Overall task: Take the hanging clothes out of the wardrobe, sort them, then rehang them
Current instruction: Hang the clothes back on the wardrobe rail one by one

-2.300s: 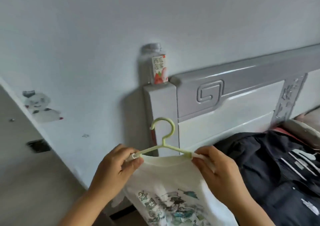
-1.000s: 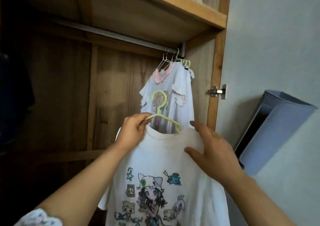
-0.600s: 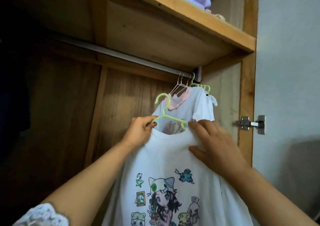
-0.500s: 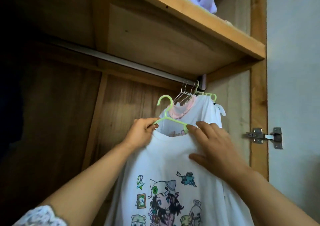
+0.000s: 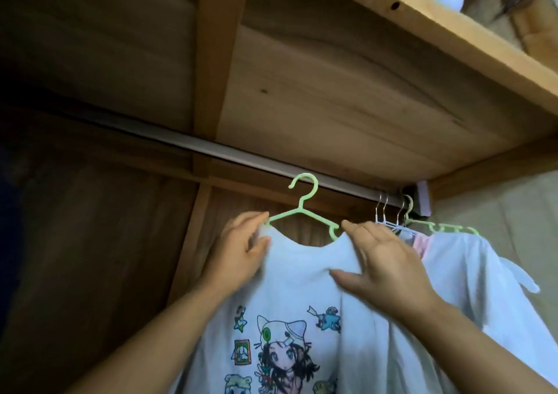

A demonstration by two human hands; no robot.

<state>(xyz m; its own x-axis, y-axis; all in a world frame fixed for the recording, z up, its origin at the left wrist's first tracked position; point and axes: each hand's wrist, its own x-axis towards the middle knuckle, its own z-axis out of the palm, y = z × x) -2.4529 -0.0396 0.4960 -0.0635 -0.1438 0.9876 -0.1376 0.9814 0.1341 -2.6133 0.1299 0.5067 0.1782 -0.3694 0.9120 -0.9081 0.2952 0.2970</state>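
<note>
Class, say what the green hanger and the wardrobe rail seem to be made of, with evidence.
Green hanger: probably plastic; uniform pastel colour, thick smooth moulded hook.
Wardrobe rail: likely metal; pale grey with a dull sheen, though painted wood cannot be excluded.

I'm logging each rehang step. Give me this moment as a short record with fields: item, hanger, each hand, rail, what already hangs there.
item: white cartoon-print T-shirt on a green hanger
hook: just in front of the rail, not clearly over it
left hand: holds the shirt's left shoulder at the hanger arm
right hand: fingers spread on the right shoulder
already hung: pale garments at the rail's right end
</note>
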